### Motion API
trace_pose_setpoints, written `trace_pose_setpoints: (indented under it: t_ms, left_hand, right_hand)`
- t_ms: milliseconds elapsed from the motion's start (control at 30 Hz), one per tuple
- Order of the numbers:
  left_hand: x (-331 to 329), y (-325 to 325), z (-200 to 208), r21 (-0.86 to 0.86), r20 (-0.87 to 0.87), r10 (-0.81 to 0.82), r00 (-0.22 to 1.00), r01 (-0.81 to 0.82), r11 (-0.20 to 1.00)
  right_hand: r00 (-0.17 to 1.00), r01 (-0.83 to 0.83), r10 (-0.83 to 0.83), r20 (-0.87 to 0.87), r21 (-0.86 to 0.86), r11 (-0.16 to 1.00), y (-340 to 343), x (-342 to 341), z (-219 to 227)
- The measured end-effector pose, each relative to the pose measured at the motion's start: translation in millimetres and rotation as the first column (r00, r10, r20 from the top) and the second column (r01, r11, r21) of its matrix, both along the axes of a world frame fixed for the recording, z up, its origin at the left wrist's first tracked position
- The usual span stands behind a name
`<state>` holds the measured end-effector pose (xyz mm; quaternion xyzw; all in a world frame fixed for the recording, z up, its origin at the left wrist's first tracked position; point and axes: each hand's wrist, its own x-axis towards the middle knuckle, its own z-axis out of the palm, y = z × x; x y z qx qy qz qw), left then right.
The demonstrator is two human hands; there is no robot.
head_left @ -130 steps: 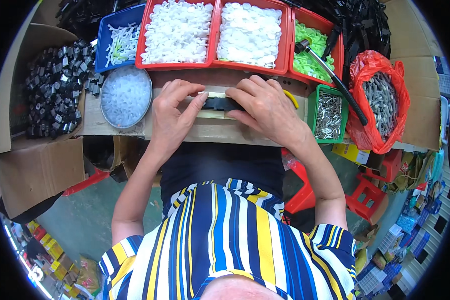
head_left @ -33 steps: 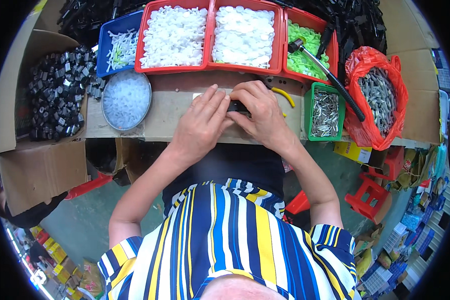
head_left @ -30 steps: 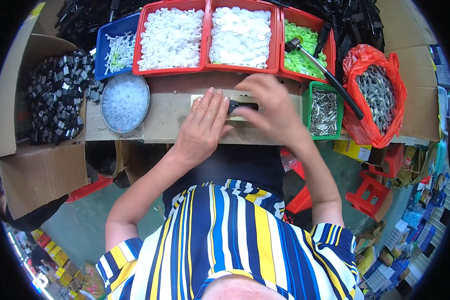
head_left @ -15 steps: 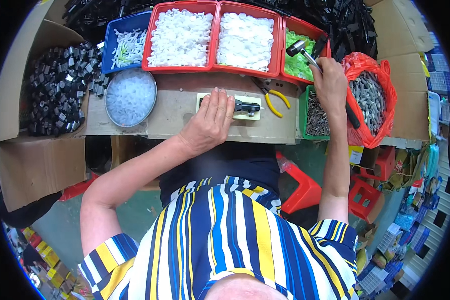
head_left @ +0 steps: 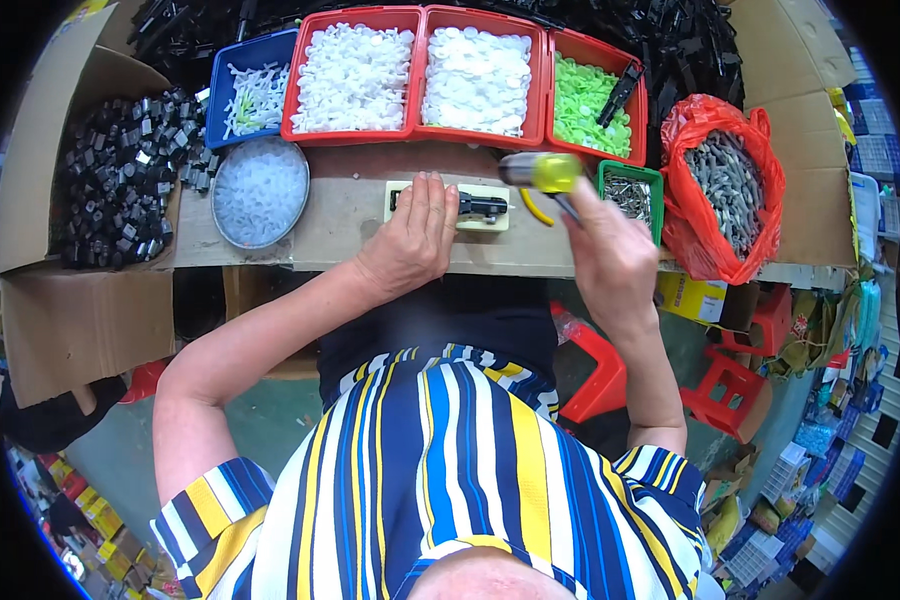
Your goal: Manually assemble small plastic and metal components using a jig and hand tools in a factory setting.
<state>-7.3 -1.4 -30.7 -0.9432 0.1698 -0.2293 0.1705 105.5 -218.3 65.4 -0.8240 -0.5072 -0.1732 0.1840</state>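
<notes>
The cream block [head_left: 485, 224] is set on the desk [head_left: 340, 225]; the black part [head_left: 482, 206] is laid lengthwise on top of it, its L portion hidden under fingers. The L hand [head_left: 415, 235] is laid flat over the block's L half, fingers straight & side by side; whether anything is pinched beneath can't be told. The hammer [head_left: 542, 172] is gripped in the R hand [head_left: 612, 250], fingers wrapped round the handle, w/ its head seen above & R of the block, apart from it; slight blur there. Yellow-handled pliers [head_left: 537, 208] are seen just R of the block, partly hidden; the green tray [head_left: 657, 225] w/ small metal pieces [head_left: 625, 195] is set farther R. Step in hand is judged to be a hammer tap on the part. For that, the part should be pressed flat to the block so rocking is prevented, L fingertips should be placed clear of the striking spot, & the blow should be delivered short, square & light, b/c plastic (material only guessed) may be cracked.
</notes>
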Motion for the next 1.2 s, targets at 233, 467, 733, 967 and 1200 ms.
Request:
trace_pose_setpoints:
  t_ms: [233, 467, 733, 967, 1200]
  left_hand:
    - [4, 0, 0, 0.000, -0.004, 0.017, 1.000, -0.017, 1.000]
    - [0, -2, 2, -0.010, -0.019, 0.008, 1.000, -0.008, 1.000]
    - [1, -3, 5, -0.031, -0.015, 0.006, 1.000, -0.006, 1.000]
    - [-1, -4, 8, -0.056, -0.059, 0.018, 0.998, -0.022, 0.998]
    - [-6, -7, 5, -0.155, -0.141, 0.079, 0.987, -0.101, 0.983]
  right_hand:
    - [1.000, -0.022, 0.016, -0.026, -0.250, 0.968, 2, -3, -24]
    - [0.998, 0.002, -0.023, -0.064, -0.313, 0.950, 2, -6, -33]
    - [0.996, 0.028, -0.054, -0.072, -0.326, 0.945, -16, 3, -37]
    - [0.995, 0.050, -0.044, -0.085, 0.069, 0.996, -15, 0, -27]
    - [0.990, 0.076, -0.117, -0.085, -0.384, 0.920, -13, -2, -26]
